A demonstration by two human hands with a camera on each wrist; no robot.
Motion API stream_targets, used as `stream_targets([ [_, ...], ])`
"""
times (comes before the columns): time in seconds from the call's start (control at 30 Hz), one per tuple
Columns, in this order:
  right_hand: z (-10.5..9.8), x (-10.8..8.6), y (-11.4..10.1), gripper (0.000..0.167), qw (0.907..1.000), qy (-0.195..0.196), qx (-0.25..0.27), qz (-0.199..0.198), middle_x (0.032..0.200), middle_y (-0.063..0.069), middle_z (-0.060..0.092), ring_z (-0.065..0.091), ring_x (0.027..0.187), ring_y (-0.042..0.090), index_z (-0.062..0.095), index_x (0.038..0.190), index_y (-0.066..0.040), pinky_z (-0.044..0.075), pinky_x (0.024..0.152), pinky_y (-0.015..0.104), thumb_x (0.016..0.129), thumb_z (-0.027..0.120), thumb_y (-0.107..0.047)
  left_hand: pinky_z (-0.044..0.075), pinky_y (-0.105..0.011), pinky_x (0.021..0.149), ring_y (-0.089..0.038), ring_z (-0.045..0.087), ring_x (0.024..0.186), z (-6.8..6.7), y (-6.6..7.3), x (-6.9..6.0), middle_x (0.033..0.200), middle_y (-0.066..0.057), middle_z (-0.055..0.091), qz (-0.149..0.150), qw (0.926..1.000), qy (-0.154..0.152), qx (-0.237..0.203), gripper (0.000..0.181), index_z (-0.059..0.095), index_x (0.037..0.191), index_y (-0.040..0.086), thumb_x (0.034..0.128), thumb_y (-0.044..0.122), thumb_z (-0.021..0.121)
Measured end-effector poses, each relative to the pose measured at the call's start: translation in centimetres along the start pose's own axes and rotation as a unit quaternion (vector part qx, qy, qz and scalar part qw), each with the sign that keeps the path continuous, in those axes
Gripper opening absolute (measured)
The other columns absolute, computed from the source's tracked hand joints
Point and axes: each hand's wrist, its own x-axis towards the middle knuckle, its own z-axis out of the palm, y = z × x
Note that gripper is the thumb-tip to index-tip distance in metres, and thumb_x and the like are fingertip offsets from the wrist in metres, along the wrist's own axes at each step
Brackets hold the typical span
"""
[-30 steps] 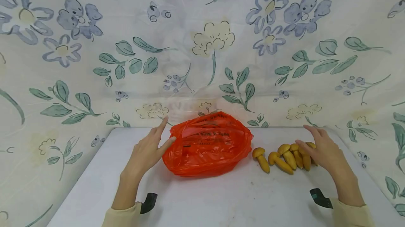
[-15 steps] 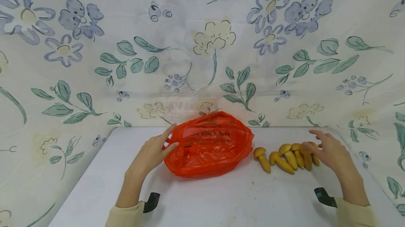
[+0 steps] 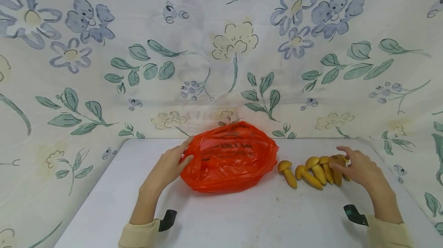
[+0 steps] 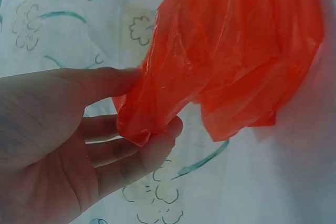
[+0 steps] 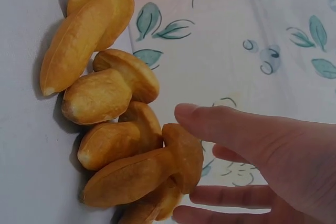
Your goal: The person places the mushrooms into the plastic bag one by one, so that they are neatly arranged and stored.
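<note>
Six yellow mushrooms (image 3: 318, 173), head view: right of centre on the desk (image 3: 242, 221), all outside one red plastic bag (image 3: 228, 159), centre. Left hand (image 3: 166, 167) at the bag's left end; right hand (image 3: 361, 167) beside the rightmost mushrooms. Left wrist view: thumb and fingers either side of the bag's edge; whether pinching, cannot tell. Right wrist view: hand spread around a cap (image 5: 185, 158), lower centre, gripping nothing. Progress, as judged: early; hands placed, no mushroom lifted.
</note>
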Motion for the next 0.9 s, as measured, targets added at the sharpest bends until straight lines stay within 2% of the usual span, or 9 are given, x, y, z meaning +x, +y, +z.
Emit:
stream_targets([
  [0.23, 0.14, 0.19, 0.34, 0.081, 0.9998, -0.02, 0.003, 0.003, 0.114, 0.035, 0.054, 0.059, 0.088, 0.039, 0.038, 0.142, 0.002, 0.056, 0.063, 0.044, 0.087, 0.07, -0.048, 0.058, -0.046, 0.089, -0.03, 0.065, 0.107, 0.41, -0.15, 0.25, 0.129, -0.017, 0.063, 0.023, 0.9994, 0.022, 0.01, 0.067, 0.033, 0.153, 0.019, 0.094, 0.009, 0.063],
  [0.53, 0.34, 0.31, 0.23, 0.08, 0.9992, -0.04, 0.001, 0.007, 0.114, 0.034, 0.055, 0.059, 0.09, 0.04, 0.039, 0.141, 0.002, 0.056, 0.067, 0.048, 0.085, 0.073, -0.044, 0.058, -0.045, 0.09, -0.029, 0.064, 0.109, 0.74, -0.21, 0.35, 0.126, -0.015, 0.064, 0.019, 0.9993, 0.03, 0.012, 0.061, 0.041, 0.15, 0.021, 0.0942, 0.008, 0.063],
  [0.9, 0.51, 0.28, 0.28, 0.068, 0.9993, -0.038, 0.005, 0.0, 0.12, 0.035, 0.056, 0.059, 0.098, 0.045, 0.044, 0.137, 0.003, 0.055, 0.074, 0.055, 0.088, 0.072, -0.035, 0.058, -0.048, 0.088, -0.031, 0.065, 0.105, 0.79, -0.67, 0.36, 0.125, -0.017, 0.064, 0.03, 0.9985, 0.038, 0.028, 0.065, 0.037, 0.152, 0.018, 0.0935, 0.006, 0.063],
])
